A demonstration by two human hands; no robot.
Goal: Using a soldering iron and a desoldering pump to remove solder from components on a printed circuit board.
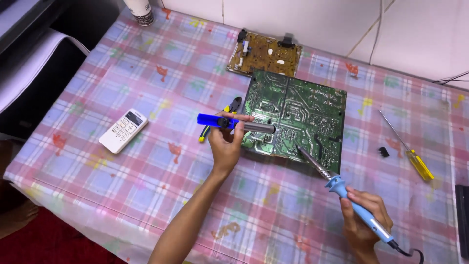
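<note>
My left hand (225,146), near the middle of the frame, has its fingers curled tight around a blue desoldering pump (234,124), thumb on top, the grey barrel pointing right toward the board. My right hand (364,220), at lower right, is wrapped closed around the light-blue handle of a soldering iron (342,188); its metal tip reaches up and left and sits on or just over the lower part of the green circuit board (295,115) — I cannot tell whether it touches.

That board lies solder side up at centre frame, dark green with pale traces and rows of shiny joints. Just above it, at upper centre, I see a smaller brown circuit board (264,54).

Everything rests on a table under a pink and blue checked tablecloth (161,186). Behind my left hand lie yellow-handled pliers (222,116); a white remote control (123,130) sits at left, a yellow-handled screwdriver (408,146) at right, with a small black component (384,152) near it. A white wall runs along the top.
</note>
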